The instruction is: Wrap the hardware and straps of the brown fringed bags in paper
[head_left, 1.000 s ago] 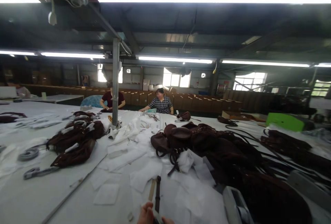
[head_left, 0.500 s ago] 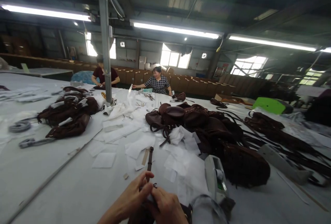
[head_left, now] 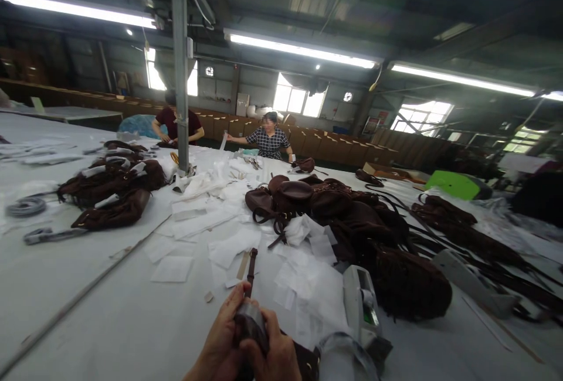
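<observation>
My left hand [head_left: 222, 340] and my right hand [head_left: 275, 354] are closed together at the bottom middle of the view, both gripping the near end of a dark brown leather strap [head_left: 250, 266]. The strap runs away from me over the white table [head_left: 109, 322]. A shiny clear wrapping covers the part of the strap between my fingers. A brown bag piece lies under my right wrist, mostly hidden.
A tape dispenser [head_left: 363, 305] stands right of my hands. Brown bags are piled at the middle right [head_left: 352, 217] and left [head_left: 105, 190], with white paper sheets [head_left: 229, 246] between. A steel post [head_left: 180, 70] rises from the table. Two people [head_left: 269, 138] sit at the far side.
The view has tilted down, bringing both hands into sight. My hands have closed tighter round the strap end, and the clear wrapping now shows between my fingers.
</observation>
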{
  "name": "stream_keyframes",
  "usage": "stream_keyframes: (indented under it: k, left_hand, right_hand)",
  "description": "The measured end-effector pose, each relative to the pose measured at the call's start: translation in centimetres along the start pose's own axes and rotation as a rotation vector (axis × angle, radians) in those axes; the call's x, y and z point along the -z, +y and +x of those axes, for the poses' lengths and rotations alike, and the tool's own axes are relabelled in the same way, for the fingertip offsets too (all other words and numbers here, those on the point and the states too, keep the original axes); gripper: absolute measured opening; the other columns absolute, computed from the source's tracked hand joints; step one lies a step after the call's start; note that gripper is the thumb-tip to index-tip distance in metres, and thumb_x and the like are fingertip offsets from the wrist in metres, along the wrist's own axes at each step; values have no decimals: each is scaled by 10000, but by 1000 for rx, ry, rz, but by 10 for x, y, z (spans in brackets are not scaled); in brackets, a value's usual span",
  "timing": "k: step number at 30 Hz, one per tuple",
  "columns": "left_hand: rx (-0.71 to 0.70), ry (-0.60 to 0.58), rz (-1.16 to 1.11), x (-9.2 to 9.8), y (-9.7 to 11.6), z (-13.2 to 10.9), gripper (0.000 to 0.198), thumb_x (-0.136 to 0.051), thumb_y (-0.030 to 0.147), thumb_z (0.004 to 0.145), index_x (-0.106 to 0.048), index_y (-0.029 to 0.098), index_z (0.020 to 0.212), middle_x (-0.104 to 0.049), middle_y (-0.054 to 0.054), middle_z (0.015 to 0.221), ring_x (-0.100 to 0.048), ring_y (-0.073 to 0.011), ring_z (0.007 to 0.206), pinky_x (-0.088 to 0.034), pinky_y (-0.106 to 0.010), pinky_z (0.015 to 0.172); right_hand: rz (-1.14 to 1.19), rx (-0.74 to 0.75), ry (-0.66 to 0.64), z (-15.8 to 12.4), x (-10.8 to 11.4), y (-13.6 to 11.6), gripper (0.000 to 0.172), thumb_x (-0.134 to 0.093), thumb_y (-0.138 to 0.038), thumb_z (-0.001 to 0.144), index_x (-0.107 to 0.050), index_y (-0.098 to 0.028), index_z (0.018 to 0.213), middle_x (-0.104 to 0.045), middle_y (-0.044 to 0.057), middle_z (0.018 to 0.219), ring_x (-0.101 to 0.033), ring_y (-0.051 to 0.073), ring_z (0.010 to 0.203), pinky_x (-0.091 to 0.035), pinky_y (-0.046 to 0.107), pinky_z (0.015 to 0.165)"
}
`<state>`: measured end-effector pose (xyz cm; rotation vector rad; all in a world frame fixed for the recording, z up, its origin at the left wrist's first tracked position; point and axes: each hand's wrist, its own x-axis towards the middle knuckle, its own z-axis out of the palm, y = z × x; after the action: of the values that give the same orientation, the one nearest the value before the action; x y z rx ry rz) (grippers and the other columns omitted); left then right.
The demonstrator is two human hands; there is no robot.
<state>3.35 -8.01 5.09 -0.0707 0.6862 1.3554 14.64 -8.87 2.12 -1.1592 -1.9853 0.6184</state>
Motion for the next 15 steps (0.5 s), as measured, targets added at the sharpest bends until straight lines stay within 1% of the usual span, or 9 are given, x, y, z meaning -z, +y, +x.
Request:
stream_keyframes:
  k: [2,4,6,7,9,11,13,15]
  left_hand:
    - [33,29,-32,2,-4,2,273,-697,348,779,-571,221,985,-640,17,678,-615,-138,521,-493,-256,533]
    - [55,37,-44,7,-6,7,241,-672,342,803,-563,228,986,-636,18,656,-611,-138,515,-490,-259,542]
    - [40,-17,5,11,-6,11,238,-665,359,809,-561,219,970,-603,33,593,-587,-127,507,-469,-243,544]
    - [-7,-62,72,12,-4,12,261,-658,397,809,-564,206,961,-582,39,564,-564,-120,496,-449,-229,533]
    - [-175,-175,316,13,5,11,386,-622,522,797,-576,179,969,-559,36,543,-505,-110,472,-388,-210,490]
    - [-401,-275,641,12,17,6,519,-566,616,784,-585,167,1044,-564,23,578,-469,-117,493,-350,-218,489]
    - [-582,-345,973,10,29,-1,525,-574,601,785,-596,186,1105,-572,16,628,-476,-135,559,-345,-233,543]
    - [-645,-396,1216,6,35,-7,441,-588,550,801,-634,205,1072,-548,24,608,-469,-140,577,-322,-239,571]
  right_hand:
    - [1,-30,3,0,-1,-3,545,-348,-634,900,-547,-188,1141,-734,98,823,-719,248,699,-530,267,602]
    - [-9,-25,-28,0,-2,-4,468,-336,-565,934,-562,-185,1088,-719,75,738,-703,219,627,-507,242,560]
    - [-23,11,-43,2,-2,-1,417,-325,-515,954,-555,-184,1062,-710,61,708,-692,200,590,-483,225,532]
    - [-44,36,-45,2,-2,1,401,-313,-496,962,-548,-184,1052,-712,63,714,-694,199,591,-472,222,522]
    - [-142,89,-55,4,-2,6,373,-289,-454,969,-544,-184,1004,-713,66,690,-693,211,571,-439,227,483]
    - [-274,141,-106,6,2,8,324,-308,-402,956,-542,-179,986,-711,66,655,-686,226,538,-399,238,449]
    - [-355,185,-191,10,9,4,265,-367,-346,927,-544,-171,1016,-721,65,661,-689,228,541,-379,241,448]
    - [-366,191,-251,15,18,-4,234,-415,-306,907,-555,-172,1039,-737,63,705,-706,222,598,-388,232,478]
